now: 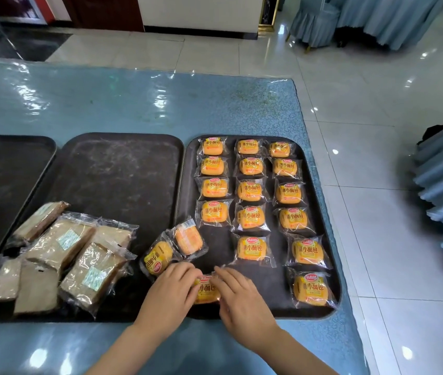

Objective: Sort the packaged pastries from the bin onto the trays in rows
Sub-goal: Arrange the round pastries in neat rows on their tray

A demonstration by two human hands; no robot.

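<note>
Hands, left and right, fingers closed on half-hidden bun packet; bin unseen.

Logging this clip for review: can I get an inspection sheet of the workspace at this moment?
Surface: blue table under glossy clear film, holding three dark trays.
Job's things: right tray holds yellow buns in three columns of four, five and six; two loose buns lie askew over the seam between trays; middle tray has a heap of brown cake packs; left tray shows one yellow item at the picture's edge.
Clutter: nothing seen.
Grippers: left hand and right hand together hold one bun at the right tray's near edge.
Cables: nothing seen.
Surroundings: tiled floor, blue draped furniture.
</note>
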